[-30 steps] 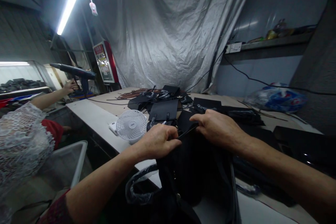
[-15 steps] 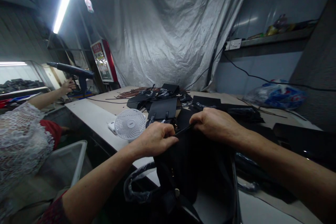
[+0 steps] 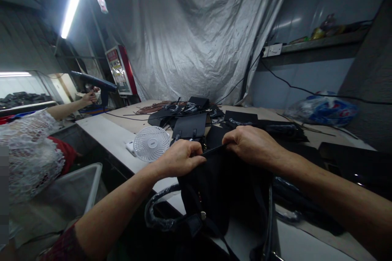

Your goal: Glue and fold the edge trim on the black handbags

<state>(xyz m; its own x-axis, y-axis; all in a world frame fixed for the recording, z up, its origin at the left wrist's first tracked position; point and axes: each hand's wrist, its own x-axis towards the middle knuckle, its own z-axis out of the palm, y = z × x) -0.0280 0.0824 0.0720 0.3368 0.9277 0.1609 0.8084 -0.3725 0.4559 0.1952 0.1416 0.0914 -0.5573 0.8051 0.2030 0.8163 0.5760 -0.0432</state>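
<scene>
A black handbag [image 3: 211,189] stands at the near edge of the table, with its upper edge pinched between my two hands. My left hand [image 3: 183,157] is closed on the left part of that edge, thumb and fingers together. A short way to the right, my right hand [image 3: 245,142] grips the same edge. The bag's handle [image 3: 162,208], wrapped in clear plastic, loops out on the left side. A small round gold-coloured metal piece [image 3: 203,215] shows on the bag. The dark inside of the bag is hard to make out.
A small white fan [image 3: 151,144] stands beyond my left hand. Several black bag pieces [image 3: 190,124] lie across the table [image 3: 101,134]. At left, a co-worker's hand [image 3: 89,98] holds a heat gun [image 3: 94,81] above a pale plastic bin [image 3: 94,187]. A plastic bundle [image 3: 324,110] lies at back right.
The co-worker's arm and heat gun have moved right and slightly down. My hands keep their hold, the left shifting slightly up and left; the lower part of the handbag has shifted a little.
</scene>
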